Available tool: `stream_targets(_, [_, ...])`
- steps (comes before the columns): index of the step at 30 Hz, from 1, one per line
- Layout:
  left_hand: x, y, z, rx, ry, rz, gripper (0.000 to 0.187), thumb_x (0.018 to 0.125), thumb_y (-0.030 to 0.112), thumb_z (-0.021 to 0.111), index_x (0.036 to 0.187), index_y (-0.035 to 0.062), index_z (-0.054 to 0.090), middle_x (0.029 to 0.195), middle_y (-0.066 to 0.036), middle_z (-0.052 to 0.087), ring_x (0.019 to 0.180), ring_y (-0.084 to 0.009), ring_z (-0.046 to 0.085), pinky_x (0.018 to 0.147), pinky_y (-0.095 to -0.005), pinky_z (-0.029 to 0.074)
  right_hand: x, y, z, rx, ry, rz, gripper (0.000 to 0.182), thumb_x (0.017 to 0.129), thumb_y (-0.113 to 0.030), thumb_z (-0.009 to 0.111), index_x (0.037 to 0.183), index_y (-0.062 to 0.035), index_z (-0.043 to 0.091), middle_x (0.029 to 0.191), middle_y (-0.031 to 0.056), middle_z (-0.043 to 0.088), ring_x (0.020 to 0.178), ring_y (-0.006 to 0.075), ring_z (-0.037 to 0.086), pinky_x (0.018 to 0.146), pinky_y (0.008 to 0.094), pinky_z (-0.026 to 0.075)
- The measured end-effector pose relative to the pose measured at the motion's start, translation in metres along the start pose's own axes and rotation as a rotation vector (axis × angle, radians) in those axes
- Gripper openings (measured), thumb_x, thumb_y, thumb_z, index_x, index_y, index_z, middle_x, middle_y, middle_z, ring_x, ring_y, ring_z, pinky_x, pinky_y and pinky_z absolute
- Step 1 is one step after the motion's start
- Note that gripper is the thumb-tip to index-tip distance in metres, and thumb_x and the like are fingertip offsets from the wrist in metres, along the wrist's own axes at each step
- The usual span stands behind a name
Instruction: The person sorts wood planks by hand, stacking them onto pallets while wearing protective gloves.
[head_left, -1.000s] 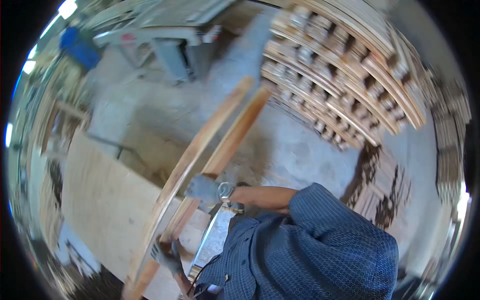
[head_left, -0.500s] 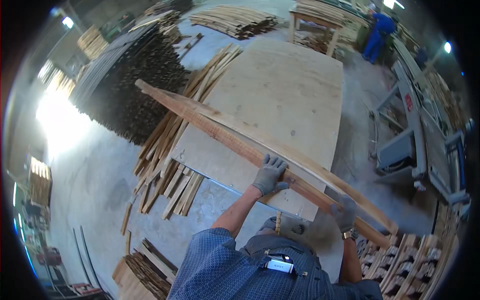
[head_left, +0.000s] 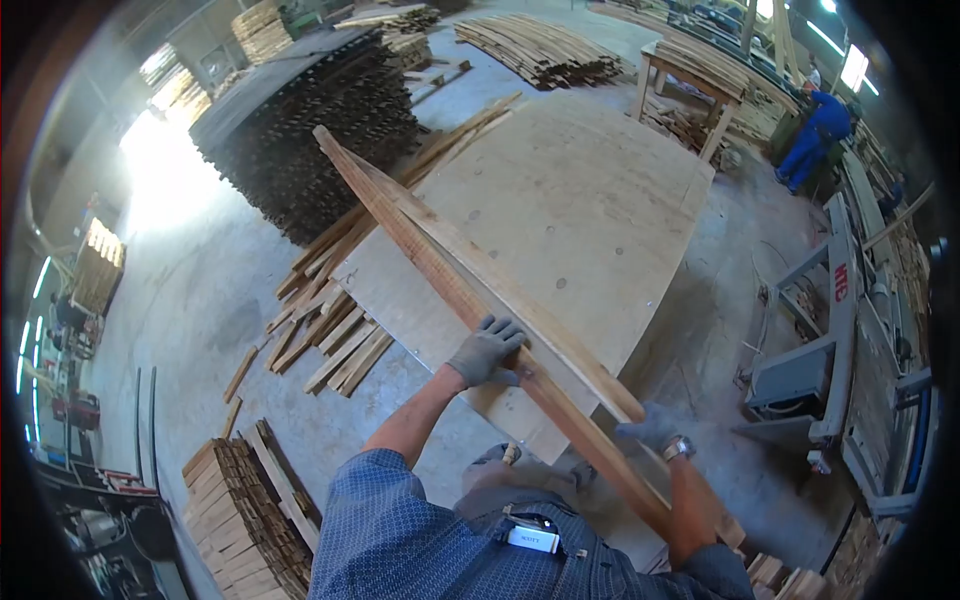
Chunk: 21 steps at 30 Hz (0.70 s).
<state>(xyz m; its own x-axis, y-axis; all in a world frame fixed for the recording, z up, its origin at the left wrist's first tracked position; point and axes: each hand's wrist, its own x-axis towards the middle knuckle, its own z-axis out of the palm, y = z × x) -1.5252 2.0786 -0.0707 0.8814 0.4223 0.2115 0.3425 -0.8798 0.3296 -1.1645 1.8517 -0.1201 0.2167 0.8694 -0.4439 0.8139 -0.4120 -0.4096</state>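
Note:
Two long wooden boards lie close together at a slant across a plywood-topped table, the near board [head_left: 425,258] reddish and the far board [head_left: 525,290] paler. My left hand [head_left: 487,350], in a grey glove, is closed over the near board around its middle, thumb on my side. My right hand [head_left: 650,428], also gloved and a little blurred, wraps across the far board near its right part. My right forearm covers part of both boards beyond the table's edge.
The plywood tabletop [head_left: 590,200] stretches ahead. Loose wood strips [head_left: 345,345] lie on the floor at its left, before a tall dark timber stack [head_left: 310,130]. A grey machine [head_left: 800,370] stands at right. A person in blue [head_left: 815,140] works farther back. Stacked planks [head_left: 240,510] sit lower left.
My right hand has shifted from the near board to the far board. The view has turned, and the boards now slant more steeply toward me. My left hand keeps its hold.

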Motion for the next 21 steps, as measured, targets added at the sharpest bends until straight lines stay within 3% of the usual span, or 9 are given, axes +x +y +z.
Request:
stream_targets(4, [0.003, 0.007, 0.006, 0.061, -0.079, -0.092, 0.072, 0.061, 0.045, 0.083, 0.118, 0.0086, 0.058, 0.123, -0.011, 0.056, 0.123, -0.034, 0.049, 0.104, -0.0454, 0.038, -0.01, 0.0, -0.006, -0.083, 0.184, 0.014, 0.074, 0.059, -0.064, 0.083, 0.098, -0.0048, 0.061, 0.09, 0.0206, 0.071, 0.085, 0.0389, 0.068, 0.073, 0.0478, 0.054])
stream_targets(6, [0.011, 0.017, -0.002, 0.06, -0.097, -0.126, 0.073, 0.061, 0.045, 0.083, 0.118, 0.0079, 0.058, 0.122, -0.011, 0.056, 0.123, -0.034, 0.049, 0.103, -0.0449, 0.039, -0.014, 0.002, -0.016, -0.154, 0.414, 0.014, 0.067, 0.06, -0.06, 0.084, 0.093, -0.0076, 0.06, 0.079, 0.0152, 0.069, 0.076, 0.0357, 0.068, 0.066, 0.0489, 0.054])
stream_targets(7, [0.011, 0.023, -0.002, 0.052, -0.11, -0.154, 0.073, 0.061, 0.045, 0.083, 0.118, 0.0072, 0.058, 0.121, -0.012, 0.056, 0.122, -0.0339, 0.049, 0.101, -0.0444, 0.04, -0.02, 0.01, -0.016, -0.154, 0.404, 0.013, 0.067, 0.06, -0.06, 0.084, 0.093, -0.0076, 0.06, 0.079, 0.0152, 0.069, 0.076, 0.0357, 0.068, 0.066, 0.0489, 0.054])
stream_targets(9, [0.005, 0.021, 0.011, 0.034, -0.104, -0.202, 0.077, 0.063, 0.047, 0.083, 0.124, 0.0069, 0.057, 0.128, -0.013, 0.055, 0.126, -0.0355, 0.047, 0.104, -0.0456, 0.039, -0.027, 0.029, -0.021, -0.191, 0.596, 0.114, 0.058, 0.062, -0.055, 0.085, 0.085, -0.0069, 0.063, 0.074, 0.0159, 0.066, 0.068, 0.039, 0.063, 0.061, 0.0497, 0.049])
stream_targets(12, [0.006, 0.017, 0.015, 0.021, -0.082, -0.257, 0.082, 0.067, 0.05, 0.082, 0.131, 0.0066, 0.054, 0.135, -0.014, 0.052, 0.131, -0.0383, 0.044, 0.108, -0.0476, 0.037, -0.042, 0.096, -0.009, -0.285, 0.764, 0.003, 0.052, 0.061, -0.047, 0.087, 0.085, -0.009, 0.061, 0.074, 0.0143, 0.063, 0.071, 0.0374, 0.061, 0.064, 0.0487, 0.047])
stream_targets(16, [0.009, 0.016, 0.017, -0.039, -0.086, -0.284, 0.086, 0.069, 0.053, 0.081, 0.135, 0.0065, 0.053, 0.138, -0.015, 0.05, 0.133, -0.0415, 0.041, 0.109, -0.0495, 0.036, -0.064, 0.149, 0.006, -0.293, 0.829, -0.003, 0.045, 0.061, -0.037, 0.088, 0.081, -0.0097, 0.058, 0.078, 0.013, 0.061, 0.077, 0.0369, 0.059, 0.07, 0.0487, 0.046])
stream_targets(19, [0.009, 0.014, 0.019, -0.012, -0.078, -0.27, 0.086, 0.069, 0.054, 0.081, 0.136, 0.007, 0.052, 0.14, -0.015, 0.049, 0.136, -0.0425, 0.039, 0.11, -0.0503, 0.036, -0.082, 0.155, 0.01, -0.252, 0.771, 0.038, 0.04, 0.061, -0.028, 0.087, 0.081, -0.0096, 0.057, 0.083, 0.0123, 0.061, 0.082, 0.0361, 0.058, 0.074, 0.0485, 0.045])
stream_targets(21, [0.008, 0.016, 0.018, -0.02, -0.09, -0.284, 0.087, 0.07, 0.054, 0.08, 0.137, 0.007, 0.052, 0.14, -0.015, 0.049, 0.136, -0.0423, 0.038, 0.111, -0.0501, 0.035, -0.087, 0.144, 0.004, -0.232, 0.814, -0.049, 0.036, 0.062, -0.022, 0.084, 0.083, -0.0089, 0.059, 0.085, 0.0123, 0.062, 0.085, 0.0368, 0.058, 0.076, 0.0488, 0.046])
